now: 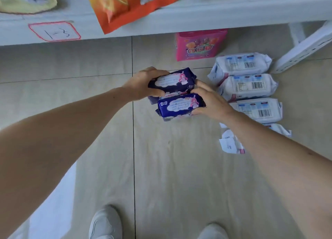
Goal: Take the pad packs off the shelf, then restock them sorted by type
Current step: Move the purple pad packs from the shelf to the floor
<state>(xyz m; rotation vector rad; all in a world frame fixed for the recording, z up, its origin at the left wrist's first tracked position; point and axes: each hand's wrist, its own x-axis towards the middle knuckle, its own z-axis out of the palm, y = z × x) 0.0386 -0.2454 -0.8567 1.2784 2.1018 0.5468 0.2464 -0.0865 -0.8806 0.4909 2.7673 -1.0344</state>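
While over floor, left hand (143, 84) fingers clamp upper purple pack (172, 81) — right hand (212, 102) fingers clamp lower purple pack (179, 105).

Purple pad packs (180, 104): glossy printed plastic film; white pad packs (246, 85): smooth, slightly crinkled plastic wrap. Floor (170, 166): smooth tile, low sheen. Shelf (197, 17): white, smooth painted finish; its label (53, 31): matt paper

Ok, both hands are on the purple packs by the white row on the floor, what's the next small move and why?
Probably lift both purple packs together: the left hand grips the upper purple pack, the right hand the lower purple pack, and the white packs already lie grouped apart.
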